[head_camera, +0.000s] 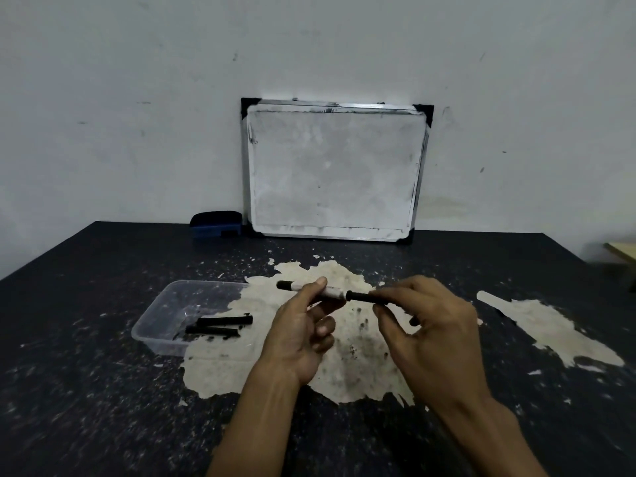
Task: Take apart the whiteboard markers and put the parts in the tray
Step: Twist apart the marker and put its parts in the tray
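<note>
I hold a whiteboard marker level above the table, its white barrel with a black end pointing left. My left hand grips the barrel between thumb and fingers. My right hand pinches the black part sticking out of the barrel's right end. A clear plastic tray sits on the table to the left, holding two black stick-like marker parts.
A small whiteboard leans against the wall at the back. A blue eraser lies to its left. The dark tabletop has large patches of peeled, pale surface. A pale object shows at the right edge.
</note>
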`<state>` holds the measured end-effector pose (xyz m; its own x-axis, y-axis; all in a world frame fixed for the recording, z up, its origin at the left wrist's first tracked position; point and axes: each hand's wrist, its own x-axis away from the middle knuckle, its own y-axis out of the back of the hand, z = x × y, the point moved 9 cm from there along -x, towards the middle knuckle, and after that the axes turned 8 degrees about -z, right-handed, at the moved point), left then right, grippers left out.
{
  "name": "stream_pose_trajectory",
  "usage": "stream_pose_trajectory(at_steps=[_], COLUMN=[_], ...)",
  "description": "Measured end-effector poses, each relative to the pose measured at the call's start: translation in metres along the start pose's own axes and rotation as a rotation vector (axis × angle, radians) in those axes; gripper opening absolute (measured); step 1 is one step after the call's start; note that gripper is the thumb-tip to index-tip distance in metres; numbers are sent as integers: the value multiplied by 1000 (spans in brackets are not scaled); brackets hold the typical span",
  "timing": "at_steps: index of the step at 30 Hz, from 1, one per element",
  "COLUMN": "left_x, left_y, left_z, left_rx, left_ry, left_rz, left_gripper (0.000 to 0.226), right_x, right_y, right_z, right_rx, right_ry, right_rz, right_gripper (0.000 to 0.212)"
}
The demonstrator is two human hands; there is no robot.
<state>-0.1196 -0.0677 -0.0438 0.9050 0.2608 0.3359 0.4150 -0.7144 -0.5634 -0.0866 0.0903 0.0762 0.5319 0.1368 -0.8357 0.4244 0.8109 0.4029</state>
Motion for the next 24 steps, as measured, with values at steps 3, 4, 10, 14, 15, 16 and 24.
stream_pose_trajectory(at_steps=[3, 4, 10, 14, 15, 16, 24], left_x=[3, 4, 7, 7, 7, 6, -2], left_y=[-11, -13, -28, -32, -31, -29, -12], left_z=[18, 24, 40, 38, 38, 37, 37], left_rx=[132, 182, 435, 532, 528, 520, 394], left_ry=[130, 172, 364, 408, 407, 403, 312], left_rz=[33, 31, 72, 122, 120, 116, 58], left_gripper=[26, 24, 12, 8, 9, 9, 17], right_x=[-4, -5, -6, 1, 4, 8, 41], right_y=[-9, -13, -18, -7, -6, -7, -45], right_z=[5, 6, -6, -41, -54, -68, -113], right_rx=[-33, -48, -154, -42, 20, 100, 454], right_ry=[6, 5, -94, -201, -241, -285, -345], right_rz=[17, 26, 14, -17, 4, 47, 487], right_gripper=[22, 23, 51, 38, 34, 30, 32])
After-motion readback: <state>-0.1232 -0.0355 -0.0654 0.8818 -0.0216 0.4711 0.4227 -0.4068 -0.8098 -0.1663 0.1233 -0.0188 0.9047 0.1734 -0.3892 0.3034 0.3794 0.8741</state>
